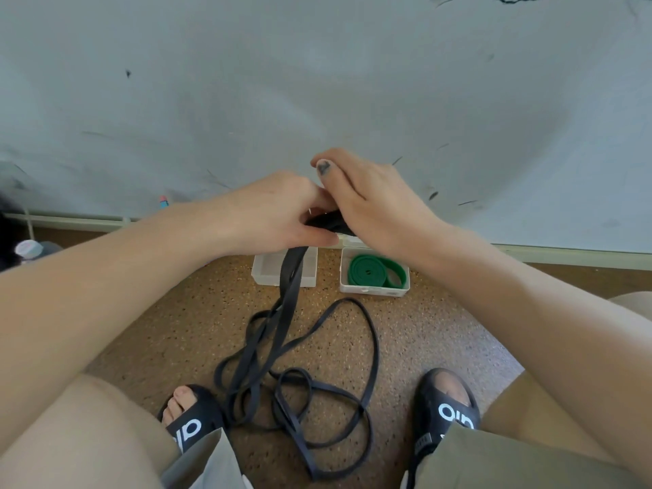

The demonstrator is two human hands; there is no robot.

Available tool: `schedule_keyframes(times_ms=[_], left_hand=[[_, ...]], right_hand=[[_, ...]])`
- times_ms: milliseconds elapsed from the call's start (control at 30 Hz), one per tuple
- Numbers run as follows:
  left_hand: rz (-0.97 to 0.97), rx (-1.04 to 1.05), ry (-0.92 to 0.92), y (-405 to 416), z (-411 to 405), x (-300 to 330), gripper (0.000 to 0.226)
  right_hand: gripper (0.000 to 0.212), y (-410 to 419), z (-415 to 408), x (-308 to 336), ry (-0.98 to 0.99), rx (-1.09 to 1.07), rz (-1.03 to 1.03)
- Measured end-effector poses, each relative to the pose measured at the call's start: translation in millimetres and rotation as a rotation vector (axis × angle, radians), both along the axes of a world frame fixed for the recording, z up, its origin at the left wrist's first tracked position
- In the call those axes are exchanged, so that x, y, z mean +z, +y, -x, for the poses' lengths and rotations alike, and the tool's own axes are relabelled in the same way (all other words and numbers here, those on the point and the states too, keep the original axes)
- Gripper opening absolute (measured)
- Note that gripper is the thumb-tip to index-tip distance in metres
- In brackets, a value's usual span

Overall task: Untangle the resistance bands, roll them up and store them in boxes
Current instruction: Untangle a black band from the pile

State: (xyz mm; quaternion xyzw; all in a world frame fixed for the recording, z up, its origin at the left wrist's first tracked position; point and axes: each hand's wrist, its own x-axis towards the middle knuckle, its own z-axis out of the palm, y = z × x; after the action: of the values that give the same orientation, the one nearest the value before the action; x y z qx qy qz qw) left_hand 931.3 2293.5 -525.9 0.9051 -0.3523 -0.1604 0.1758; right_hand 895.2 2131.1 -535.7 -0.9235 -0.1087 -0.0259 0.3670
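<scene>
A long black resistance band hangs from both hands and trails in loose tangled loops on the floor between my feet. My left hand and my right hand meet in the middle of the view and both grip the band's upper end, which looks bunched or rolled between them. Below the hands stand two clear plastic boxes. The left box holds no band, and the black band hangs in front of it. The right box holds a rolled green band.
The floor is speckled brown cork. A pale marked wall with a baseboard runs close behind the boxes. My feet in black slides flank the band loops. A capped bottle sits at far left.
</scene>
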Motion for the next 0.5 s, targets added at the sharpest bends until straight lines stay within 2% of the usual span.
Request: schedule_keyframes(times_ms=[100, 167, 333, 433, 500], left_hand=[[0.091, 0.025, 0.039, -2.4, 4.2, 2.3, 0.021], [0.117, 0.058, 0.065, -2.8, 4.1, 1.7, 0.023], [0.112, 0.078, 0.155, -3.6, 4.0, -5.3, 0.024], [0.169, 0.087, 0.209, -8.5, 6.4, -4.3, 0.029], [0.210, 0.104, 0.208, -10.8, 7.0, -2.7, 0.036]], right_hand=[[0.042, 3.8, -4.8, -5.3, 0.217, -0.075, -0.047], [0.047, 4.9, -8.5, -4.6, 0.291, -0.123, -0.079], [0.056, 7.0, -12.4, 0.1, 0.368, -0.125, 0.002], [0.063, 5.1, -15.1, 0.7, 0.381, -0.145, -0.034], [0.059, 3.4, -18.5, 2.6, 0.372, -0.160, -0.083]])
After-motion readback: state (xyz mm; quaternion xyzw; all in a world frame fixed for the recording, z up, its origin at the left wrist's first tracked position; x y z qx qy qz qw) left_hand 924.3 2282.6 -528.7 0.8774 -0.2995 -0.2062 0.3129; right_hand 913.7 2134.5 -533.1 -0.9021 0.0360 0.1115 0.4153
